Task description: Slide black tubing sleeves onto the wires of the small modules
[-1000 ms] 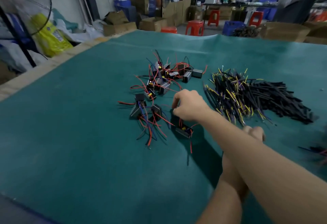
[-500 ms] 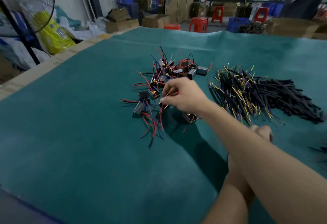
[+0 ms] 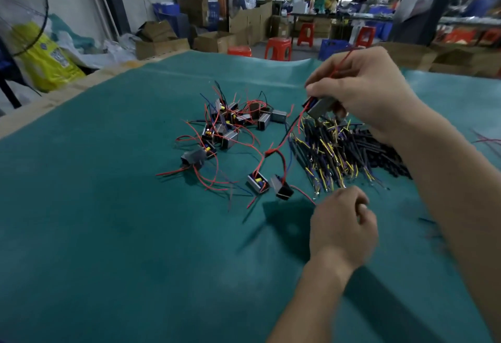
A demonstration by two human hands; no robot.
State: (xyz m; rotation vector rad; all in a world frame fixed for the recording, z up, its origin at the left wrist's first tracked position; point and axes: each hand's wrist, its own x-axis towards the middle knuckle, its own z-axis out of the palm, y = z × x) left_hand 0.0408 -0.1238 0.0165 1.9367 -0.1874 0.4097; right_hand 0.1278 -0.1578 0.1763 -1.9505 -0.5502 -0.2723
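Observation:
My right hand (image 3: 363,90) is raised above the mat, shut on a small grey module (image 3: 322,106). Its red and black wires trail down toward two loose modules (image 3: 257,183) lying below. Under that hand sits a heap of wires with yellow ends (image 3: 329,152), and black tubing sleeves (image 3: 379,150) lie to its right. Several more modules with red and blue wires form a pile (image 3: 235,123) at the mat's middle. My left hand (image 3: 341,223) rests nearer to me, fingers curled closed; nothing shows in it.
A green mat (image 3: 108,220) covers the table, with a bare wooden edge (image 3: 54,98) along the far left. A standing fan (image 3: 21,11) is at the left. Cardboard boxes (image 3: 162,44) and red stools (image 3: 278,48) stand beyond the table.
My right hand has lifted a module out of the loose group and carried it up and to the right, over the wire heap. My left hand has come out from under the right arm.

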